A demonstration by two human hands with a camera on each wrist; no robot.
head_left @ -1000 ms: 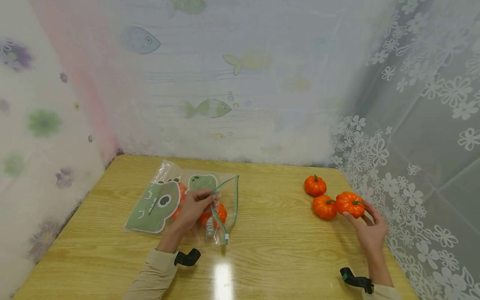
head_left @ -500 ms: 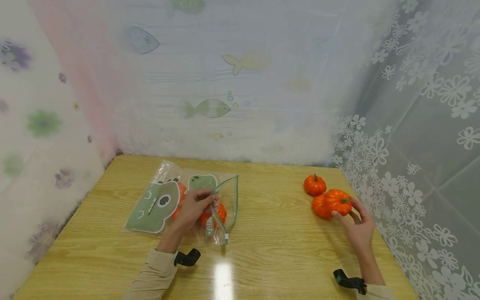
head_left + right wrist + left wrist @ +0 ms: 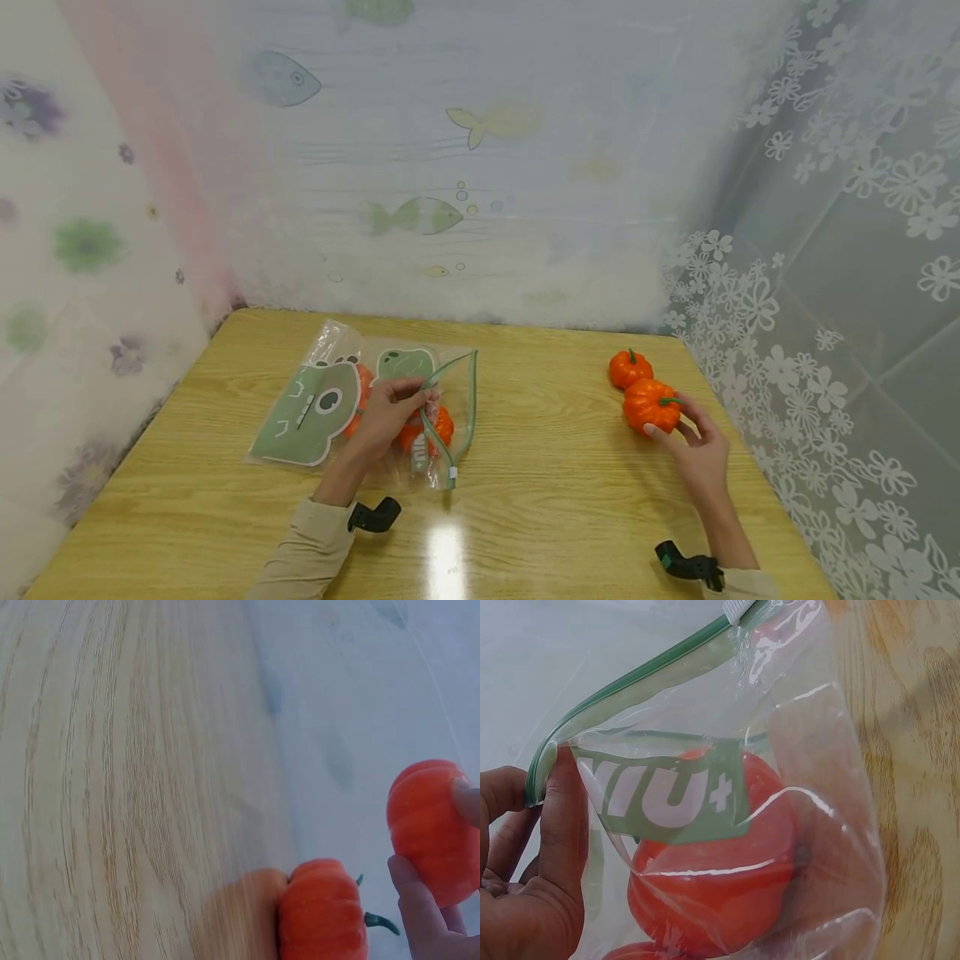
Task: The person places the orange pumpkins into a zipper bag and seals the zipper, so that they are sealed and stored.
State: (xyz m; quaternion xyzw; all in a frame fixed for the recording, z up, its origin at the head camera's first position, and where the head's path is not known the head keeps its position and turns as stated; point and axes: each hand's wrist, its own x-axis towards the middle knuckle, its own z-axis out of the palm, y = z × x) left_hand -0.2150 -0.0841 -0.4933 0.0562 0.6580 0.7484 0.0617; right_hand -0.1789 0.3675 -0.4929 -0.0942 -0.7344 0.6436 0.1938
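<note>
My left hand (image 3: 384, 419) pinches the zip edge of a clear bag (image 3: 288, 429) with green cartoon prints, lying at the left of the table. Orange pumpkins show through its plastic; one pumpkin (image 3: 712, 892) lies behind the lettering in the left wrist view. At the right, my right hand (image 3: 701, 458) grips an orange pumpkin (image 3: 647, 406) with a green stem, thumb and fingers around its sides. Just behind it stands a small pumpkin (image 3: 630, 367). In the right wrist view the held pumpkin (image 3: 431, 832) hangs raised beside another pumpkin (image 3: 322, 915) on the table.
The wooden table (image 3: 540, 467) reaches back to a pale curtain (image 3: 562, 275) with fish prints. A sheet with white flowers (image 3: 817, 392) hangs along the right side, and a flowered cloth (image 3: 112, 292) along the left. Bare wood lies between the bag and the pumpkins.
My right hand has moved left with its pumpkin, which now covers the nearer of the two pumpkins on the table in the head view. My left hand and the bag have stayed in place.
</note>
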